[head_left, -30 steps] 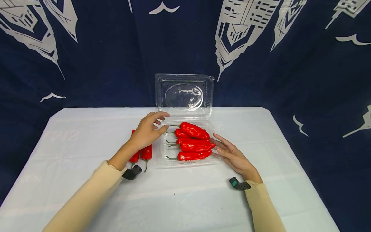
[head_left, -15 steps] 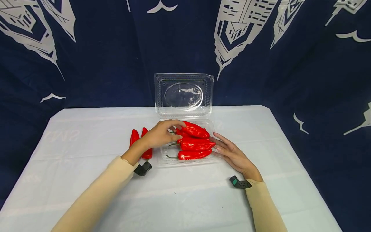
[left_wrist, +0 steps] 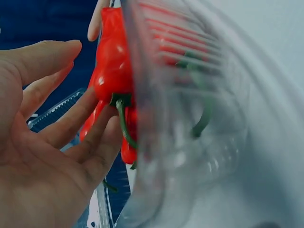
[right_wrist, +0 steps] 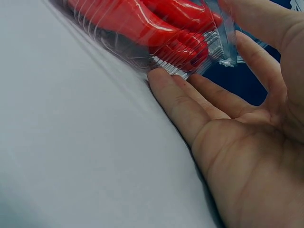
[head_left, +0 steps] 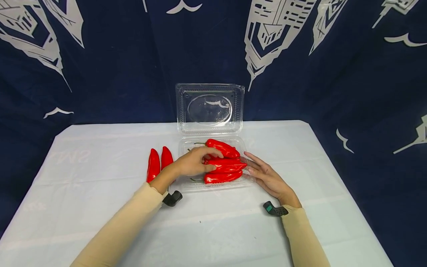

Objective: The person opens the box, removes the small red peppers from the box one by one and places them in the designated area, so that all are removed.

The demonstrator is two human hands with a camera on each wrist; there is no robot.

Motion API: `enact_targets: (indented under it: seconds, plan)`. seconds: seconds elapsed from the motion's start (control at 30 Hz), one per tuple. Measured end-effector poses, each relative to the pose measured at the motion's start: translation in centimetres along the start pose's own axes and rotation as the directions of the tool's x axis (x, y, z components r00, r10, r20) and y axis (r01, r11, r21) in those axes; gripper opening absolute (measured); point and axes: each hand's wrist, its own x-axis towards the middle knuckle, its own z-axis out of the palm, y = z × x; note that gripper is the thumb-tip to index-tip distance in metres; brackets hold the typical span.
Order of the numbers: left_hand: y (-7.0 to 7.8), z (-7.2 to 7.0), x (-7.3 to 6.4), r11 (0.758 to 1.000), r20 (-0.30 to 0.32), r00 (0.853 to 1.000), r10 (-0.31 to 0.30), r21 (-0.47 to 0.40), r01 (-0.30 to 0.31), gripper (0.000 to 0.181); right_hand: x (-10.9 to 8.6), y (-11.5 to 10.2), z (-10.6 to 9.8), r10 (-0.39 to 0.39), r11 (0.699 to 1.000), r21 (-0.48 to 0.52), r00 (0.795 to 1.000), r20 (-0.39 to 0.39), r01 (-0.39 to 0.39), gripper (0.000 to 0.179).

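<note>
Touching a clear container (right_wrist: 124,47) with outstretched fingertips (right_wrist: 162,80) of the right hand (right_wrist: 237,137), with red peppers (right_wrist: 147,26) just beyond them and white tabletop (right_wrist: 85,123) beside the palm.

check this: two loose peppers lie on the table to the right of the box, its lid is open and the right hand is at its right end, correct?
Not quite: the two loose peppers lie to the left of the box, as the head view shows. They are on the table, the lid is open and the right hand is at the box's right end.
</note>
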Motion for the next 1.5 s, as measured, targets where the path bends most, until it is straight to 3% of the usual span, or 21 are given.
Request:
enact_targets:
  seconds: [0.4,0.7,1.13,1.5]
  plan:
    - [0.1,1.3,0.1,0.999,-0.02,1.0,-0.022,0.036,0.023,0.033,0.1,-0.1,0.1,0.008,1.0,-0.024,1.0,-0.013,-0.008,0.066]
    - [0.2,1.7,0.3,0.994,-0.011,0.998,-0.057,0.094,0.058,0.038,0.1,0.1,0.0,0.001,1.0,-0.031,1.0,-0.004,-0.002,0.066]
    - [0.7,1.9,0.2,0.995,0.032,0.997,-0.068,0.074,0.065,0.042,0.0,0.4,-0.3,-0.023,0.999,-0.038,1.0,0.018,0.024,0.064]
    - [0.6,2.2,0.4,0.996,0.016,0.999,-0.051,0.069,0.05,0.036,0.0,0.2,-0.1,-0.023,0.999,-0.038,1.0,0.017,0.024,0.064]
